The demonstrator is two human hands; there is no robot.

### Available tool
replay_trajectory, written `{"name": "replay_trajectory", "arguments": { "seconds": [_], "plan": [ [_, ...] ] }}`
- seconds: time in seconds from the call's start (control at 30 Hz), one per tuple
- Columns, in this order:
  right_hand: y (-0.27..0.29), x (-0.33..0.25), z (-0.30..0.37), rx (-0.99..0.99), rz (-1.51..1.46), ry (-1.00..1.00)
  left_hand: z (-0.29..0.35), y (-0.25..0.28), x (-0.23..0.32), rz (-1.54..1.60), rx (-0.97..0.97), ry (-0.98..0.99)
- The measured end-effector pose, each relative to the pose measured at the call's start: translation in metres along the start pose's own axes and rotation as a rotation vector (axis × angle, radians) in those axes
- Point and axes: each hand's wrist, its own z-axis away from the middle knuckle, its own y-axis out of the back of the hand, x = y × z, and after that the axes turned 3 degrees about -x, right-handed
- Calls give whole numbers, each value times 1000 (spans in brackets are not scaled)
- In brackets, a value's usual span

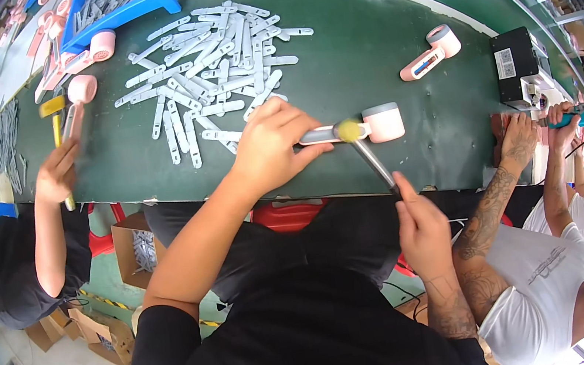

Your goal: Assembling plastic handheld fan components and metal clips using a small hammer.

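Head view | left hand: grip narrow, holding the handle end of a pink-and-grey plastic gadget with a round head on the dark green worktop | right hand: grip wrapped round a grey metal hammer, its yellow head over that handle | flat grey plastic strips: piled nearby

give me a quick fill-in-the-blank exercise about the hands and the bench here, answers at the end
1. The right hand grips a hammer whose head is coloured ____.
2. The pink-and-grey device held by the left hand has its bulky end toward the picture's ____ edge.
3. The heap of grey strips lies on a bench coloured ____.
4. At the top left, more strips sit in a tray coloured ____.

Missing words: yellow; right; green; blue
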Motion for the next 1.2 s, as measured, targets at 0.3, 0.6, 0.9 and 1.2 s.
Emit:
{"name": "replay_trajectory", "arguments": {
  "seconds": [0.3, 0.6, 0.9, 1.2],
  "plan": [
    [1, -12, -6, -43, -8, -133, -1, -7, -7, 68, 44, -32],
    [7, -19, -9, -40, 26, -97, 5, -14, -7, 121, 83, 15],
    [-11, -26, -18, 16, 41, 17, 8, -13, -4, 158, 107, 147],
    [-13, -24, -21, -5, 70, 37, 9, -12, -5, 165, 91, 145]
  ]
}}
